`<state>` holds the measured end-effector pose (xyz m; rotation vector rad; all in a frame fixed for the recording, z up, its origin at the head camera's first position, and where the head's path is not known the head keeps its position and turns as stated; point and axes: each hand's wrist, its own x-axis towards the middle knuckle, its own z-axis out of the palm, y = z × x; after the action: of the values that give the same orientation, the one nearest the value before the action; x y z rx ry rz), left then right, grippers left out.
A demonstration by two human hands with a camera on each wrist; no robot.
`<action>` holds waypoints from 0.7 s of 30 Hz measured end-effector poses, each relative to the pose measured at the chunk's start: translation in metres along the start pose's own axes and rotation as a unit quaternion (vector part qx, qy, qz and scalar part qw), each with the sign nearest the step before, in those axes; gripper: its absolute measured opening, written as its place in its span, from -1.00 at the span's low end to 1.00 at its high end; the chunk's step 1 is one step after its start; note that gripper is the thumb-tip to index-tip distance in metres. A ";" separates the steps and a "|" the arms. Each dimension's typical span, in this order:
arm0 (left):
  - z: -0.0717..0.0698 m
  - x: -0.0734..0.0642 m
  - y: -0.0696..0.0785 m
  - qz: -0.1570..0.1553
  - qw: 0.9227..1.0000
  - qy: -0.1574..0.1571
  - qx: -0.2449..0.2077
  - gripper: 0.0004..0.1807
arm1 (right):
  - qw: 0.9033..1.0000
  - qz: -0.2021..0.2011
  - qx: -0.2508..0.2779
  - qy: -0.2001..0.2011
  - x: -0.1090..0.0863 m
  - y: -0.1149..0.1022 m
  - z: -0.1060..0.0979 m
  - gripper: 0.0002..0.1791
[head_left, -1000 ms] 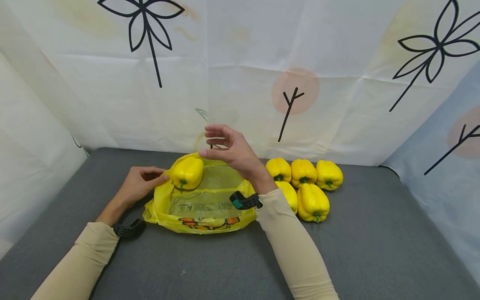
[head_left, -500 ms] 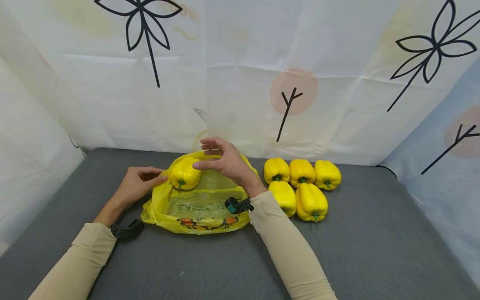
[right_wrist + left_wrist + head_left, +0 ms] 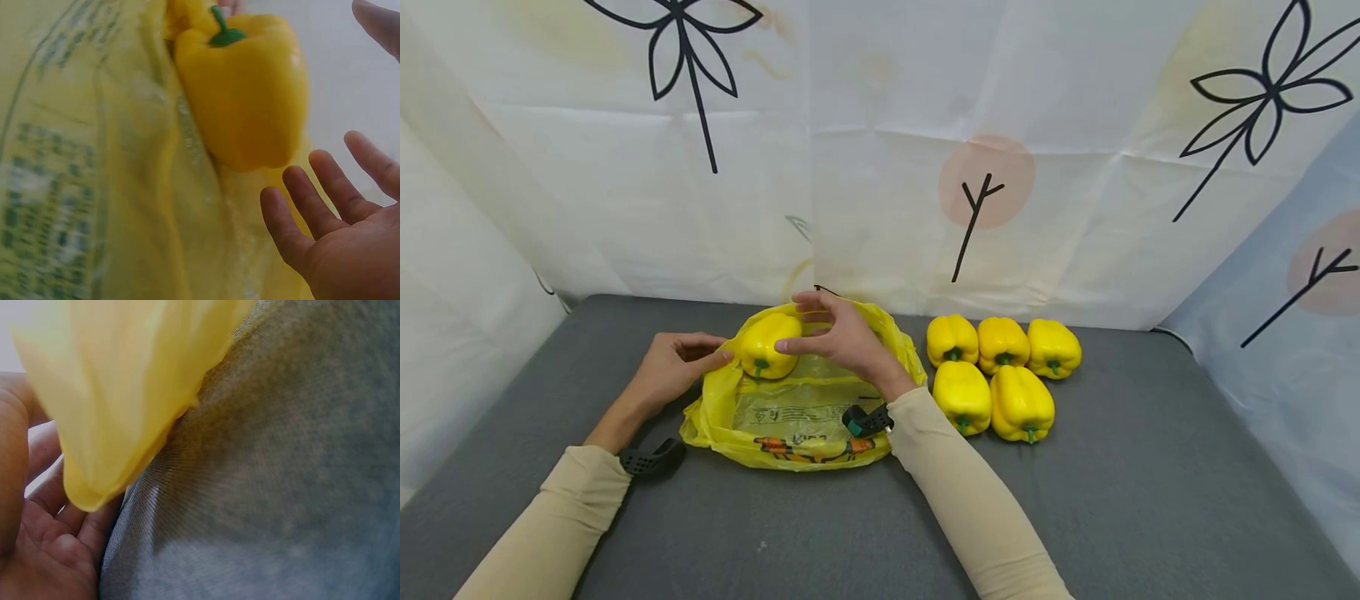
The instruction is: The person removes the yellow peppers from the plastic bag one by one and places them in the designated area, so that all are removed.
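Note:
A yellow plastic bag (image 3: 730, 433) lies on the table with its mouth spread wide, printing showing on its near side. Inside its left part sits a yellow bell pepper (image 3: 767, 346), green stem toward me. My left hand (image 3: 677, 371) pinches the bag's left rim between thumb and fingers; in the left wrist view the yellow film (image 3: 125, 394) hides part of those fingers. Over the bag's mouth, my right hand (image 3: 842, 337) is held with fingers spread, just right of the pepper. The right wrist view shows a gap between the fingers (image 3: 337, 187) and the pepper (image 3: 250, 94).
Several more yellow bell peppers (image 3: 1022, 404) stand in two rows on the grey table (image 3: 1150, 467), right of the bag. A white patterned cloth (image 3: 880, 167) hangs behind the table's far edge.
My right hand has come down and slightly left, closer to the pepper in the bag. The left hand keeps its hold on the rim, and the peppers outside stay put.

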<state>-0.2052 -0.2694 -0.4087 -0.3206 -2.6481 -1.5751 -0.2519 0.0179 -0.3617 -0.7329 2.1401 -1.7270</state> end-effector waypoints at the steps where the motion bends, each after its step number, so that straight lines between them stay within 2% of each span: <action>1: 0.000 0.000 0.000 0.000 1.000 0.000 0.001 -0.60 | 1.000 0.001 -0.003 0.001 0.000 0.002 0.001 -0.21; 10: 0.001 0.000 -0.001 0.005 1.000 0.005 0.001 -0.61 | 1.000 0.008 -0.016 0.020 0.003 0.013 0.009 -0.14; 21: 0.001 0.001 -0.001 0.009 1.000 0.007 -0.002 -0.62 | 0.999 0.012 -0.033 0.016 0.004 0.019 0.019 -0.01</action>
<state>-0.2065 -0.2687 -0.4103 -0.3321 -2.6249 -1.5722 -0.2493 0.0026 -0.3845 -0.6979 2.2266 -1.6746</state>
